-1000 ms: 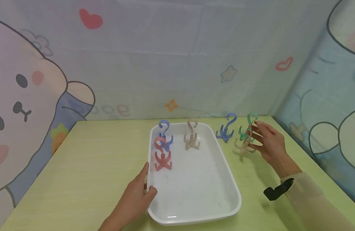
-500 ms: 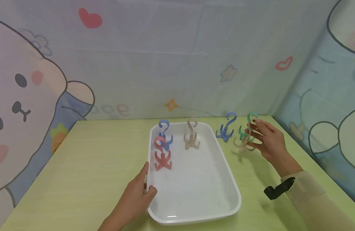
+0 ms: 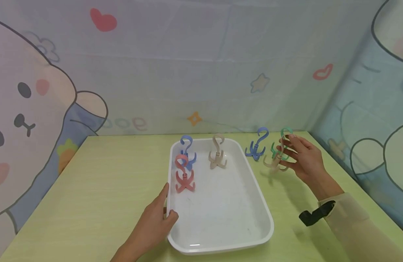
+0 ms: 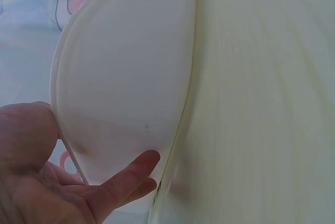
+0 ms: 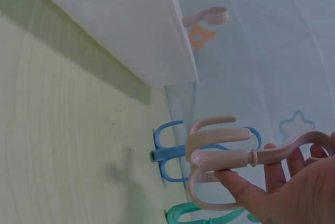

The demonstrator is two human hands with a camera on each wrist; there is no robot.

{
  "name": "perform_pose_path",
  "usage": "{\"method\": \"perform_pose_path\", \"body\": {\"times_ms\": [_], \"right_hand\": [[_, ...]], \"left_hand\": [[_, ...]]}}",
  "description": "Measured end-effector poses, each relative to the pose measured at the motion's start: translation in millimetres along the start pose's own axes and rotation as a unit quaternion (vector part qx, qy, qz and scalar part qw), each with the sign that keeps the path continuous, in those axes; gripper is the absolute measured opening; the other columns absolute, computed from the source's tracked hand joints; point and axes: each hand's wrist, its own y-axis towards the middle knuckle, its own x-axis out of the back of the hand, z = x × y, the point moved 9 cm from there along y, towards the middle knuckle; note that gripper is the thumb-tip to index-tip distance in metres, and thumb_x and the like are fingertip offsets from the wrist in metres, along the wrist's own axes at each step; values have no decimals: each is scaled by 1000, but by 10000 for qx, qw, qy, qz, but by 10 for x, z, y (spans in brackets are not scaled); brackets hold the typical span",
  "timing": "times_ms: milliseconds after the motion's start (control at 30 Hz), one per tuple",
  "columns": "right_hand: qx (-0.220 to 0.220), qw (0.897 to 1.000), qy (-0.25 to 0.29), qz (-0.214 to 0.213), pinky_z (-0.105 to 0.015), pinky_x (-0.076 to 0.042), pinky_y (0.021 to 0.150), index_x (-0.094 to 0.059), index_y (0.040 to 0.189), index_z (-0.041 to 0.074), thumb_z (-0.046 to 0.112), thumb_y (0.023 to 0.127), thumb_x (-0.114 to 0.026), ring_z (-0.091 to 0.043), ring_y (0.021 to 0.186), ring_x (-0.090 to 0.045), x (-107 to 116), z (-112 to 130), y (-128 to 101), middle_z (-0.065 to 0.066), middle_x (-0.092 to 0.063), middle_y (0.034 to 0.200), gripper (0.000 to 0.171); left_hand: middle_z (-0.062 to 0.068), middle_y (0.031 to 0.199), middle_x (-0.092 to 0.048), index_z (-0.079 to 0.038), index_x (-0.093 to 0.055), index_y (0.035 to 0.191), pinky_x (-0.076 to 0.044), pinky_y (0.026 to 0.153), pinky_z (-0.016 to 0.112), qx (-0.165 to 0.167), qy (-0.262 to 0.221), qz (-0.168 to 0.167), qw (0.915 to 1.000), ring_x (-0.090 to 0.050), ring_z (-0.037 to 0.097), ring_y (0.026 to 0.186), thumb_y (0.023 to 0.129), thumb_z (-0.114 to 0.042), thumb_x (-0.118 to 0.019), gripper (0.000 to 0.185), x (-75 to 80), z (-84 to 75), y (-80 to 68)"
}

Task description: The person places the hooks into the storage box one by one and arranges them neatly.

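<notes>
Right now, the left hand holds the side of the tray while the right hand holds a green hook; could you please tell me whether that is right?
Not quite: the hook in the right hand is beige, not green, as the right wrist view shows. The left hand does hold the side of the tray.

We see smooth, softly shining plastic in the hooks, glossy plastic in the tray, a matt, wood-grained bench and a creased cloth backdrop.

Cartoon-printed cloth screens this booth's table.
</notes>
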Motion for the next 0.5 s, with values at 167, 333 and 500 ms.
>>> {"method": "perform_pose_path", "body": {"times_ms": [167,333,500], "right_hand": [[-12,10000,-25,34,-38,-65,79,-73,125,20,33,99,-73,-14,100,-77,-39,6,-6,6,-78,109,29],[-59,10000,-1,67,-38,-65,79,-72,125,20,32,99,-73,-14,100,-77,-80,21,-12,6,-78,109,29],[-94,9999,26,109,-38,-65,79,-71,127,18,32,98,-73,-15,101,-78,-118,41,-24,5,-78,109,32]], "left_hand": [[19,163,-45,-2,-23,168,-63,85,37,-22,-21,1,10000,-73,35,118,92,-8,-57,84,-3,1,1],[21,163,-45,-1,-23,167,-64,84,38,-65,-4,7,10000,-73,36,118,91,-8,-57,83,-2,-4,0],[21,163,-45,-1,-23,167,-64,84,38,-53,18,5,10000,-73,36,118,91,-8,-58,84,2,-5,-3]]}}
